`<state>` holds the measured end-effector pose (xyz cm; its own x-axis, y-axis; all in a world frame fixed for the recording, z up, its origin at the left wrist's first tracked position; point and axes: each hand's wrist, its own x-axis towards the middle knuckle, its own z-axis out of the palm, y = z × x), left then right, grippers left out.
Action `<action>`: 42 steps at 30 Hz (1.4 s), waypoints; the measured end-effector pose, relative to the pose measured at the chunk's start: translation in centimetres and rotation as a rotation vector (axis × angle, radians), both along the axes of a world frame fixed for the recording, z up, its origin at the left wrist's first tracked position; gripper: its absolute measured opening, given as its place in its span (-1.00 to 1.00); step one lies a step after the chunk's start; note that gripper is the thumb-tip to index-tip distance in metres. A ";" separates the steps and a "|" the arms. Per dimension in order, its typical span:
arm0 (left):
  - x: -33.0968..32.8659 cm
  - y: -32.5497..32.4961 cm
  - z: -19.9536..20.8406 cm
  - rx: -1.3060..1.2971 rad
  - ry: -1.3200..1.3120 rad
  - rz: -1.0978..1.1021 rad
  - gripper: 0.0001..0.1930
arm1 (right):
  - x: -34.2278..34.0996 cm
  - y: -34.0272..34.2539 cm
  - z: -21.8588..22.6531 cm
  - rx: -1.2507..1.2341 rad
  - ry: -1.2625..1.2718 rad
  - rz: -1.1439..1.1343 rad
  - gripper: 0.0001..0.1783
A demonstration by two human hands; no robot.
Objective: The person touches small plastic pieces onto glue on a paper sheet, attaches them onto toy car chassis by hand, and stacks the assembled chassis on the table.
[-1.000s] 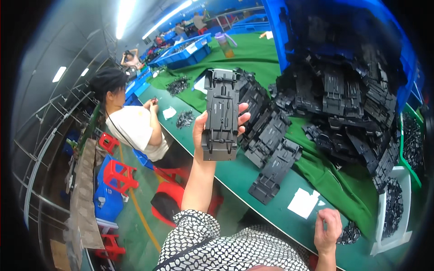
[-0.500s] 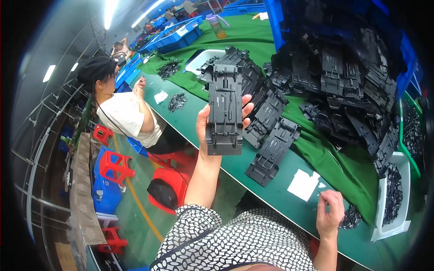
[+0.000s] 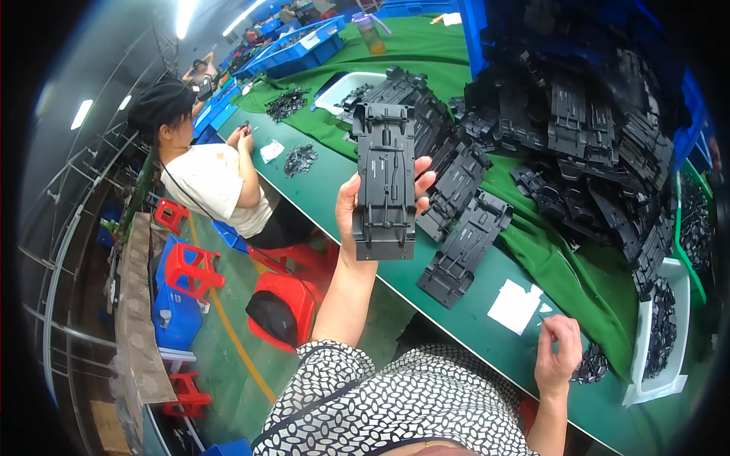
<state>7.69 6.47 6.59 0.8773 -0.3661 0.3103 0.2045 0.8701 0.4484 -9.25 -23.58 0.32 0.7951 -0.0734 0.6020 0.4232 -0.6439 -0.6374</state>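
My left hand [image 3: 350, 216] is wrapped around a black plastic toy-car chassis [image 3: 385, 178], raised upright above the table edge with its ribbed, moulded side towards me. The thumb presses on one long side and the fingertips on the other. At the lower right, my right hand [image 3: 559, 357] is closed in a pinch; a tiny dark bit shows at its fingertips, too small to name. White paper [image 3: 514, 307] lies on the table beside that hand, and a small heap of black parts [image 3: 591, 365] sits by its wrist. Another loose chassis [image 3: 465, 249] rests beyond my left hand.
A large pile of black chassis [image 3: 578, 121] fills the right, by a green cloth [image 3: 585, 277]. A white tray of black parts [image 3: 635, 387] stands at the far right. To the left, a co-worker [image 3: 213, 182] sits at the same green table, near red stools [image 3: 190, 270].
The chassis in my left hand sits slightly further right in the view. My right hand keeps its pinch, shifted only slightly. The co-worker's hands have come together above the table.
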 end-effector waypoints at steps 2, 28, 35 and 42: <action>-0.2 0.3 0.1 0.003 -0.017 0.027 -0.29 | 0.1 0.1 0.0 0.006 0.008 0.003 -0.71; -1.4 1.5 0.5 0.286 -0.137 0.252 -0.26 | 0.3 0.5 0.0 0.005 0.032 0.001 -0.75; -2.4 1.1 0.5 0.299 -0.174 0.272 -0.23 | 0.4 0.4 0.5 -0.019 -0.020 0.011 -0.74; -6.7 3.3 -1.7 -0.151 -0.142 0.215 -0.13 | 0.3 0.1 1.5 -0.014 -0.035 0.017 -0.76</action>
<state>0.98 9.80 4.93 0.8735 -0.1171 0.4725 -0.0472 0.9457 0.3216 -8.91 -23.44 1.80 0.7745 -0.0516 0.6304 0.4559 -0.6453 -0.6130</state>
